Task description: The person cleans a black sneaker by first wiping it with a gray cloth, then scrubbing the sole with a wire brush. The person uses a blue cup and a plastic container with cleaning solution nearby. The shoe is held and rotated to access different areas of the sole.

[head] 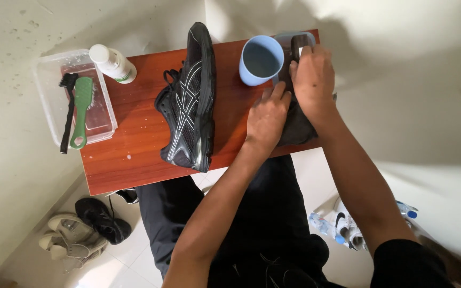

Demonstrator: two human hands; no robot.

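A black running shoe with white stripes lies on its side in the middle of a small reddish wooden table. At the table's right end both my hands rest on a second black shoe, mostly hidden under them. My left hand presses on its near side, fingers curled over it. My right hand grips its far end, next to a light blue mug.
A clear plastic tray at the table's left edge holds a green-handled brush with black bristles. A white bottle stands beside it. Shoes lie on the floor at lower left, plastic bottles at lower right.
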